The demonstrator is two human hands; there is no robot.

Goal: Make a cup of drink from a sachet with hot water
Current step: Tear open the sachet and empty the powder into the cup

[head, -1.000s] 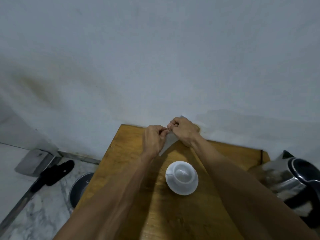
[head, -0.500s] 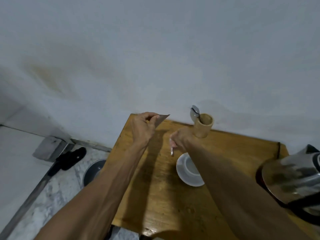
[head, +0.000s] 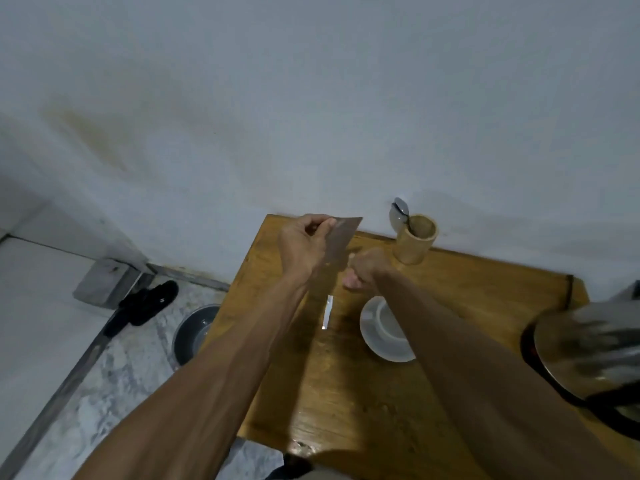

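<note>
Torn foil strip [head: 327, 312] now flat on wooden table [head: 346, 393], beside saucer [head: 372, 336]

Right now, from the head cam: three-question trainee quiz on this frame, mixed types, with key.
1. True or false: the left hand holds the sachet up above the wooden table.
2. Multiple choice: the torn-off strip lies A) in the cup, B) on the table left of the saucer, C) in the bamboo holder.
3. Fill in: the bamboo holder by the wall holds a metal ____.

Key: 1 true. 2 B. 3 spoon. The right hand looks closed just behind the white cup; whether it grips anything is unclear.
</note>
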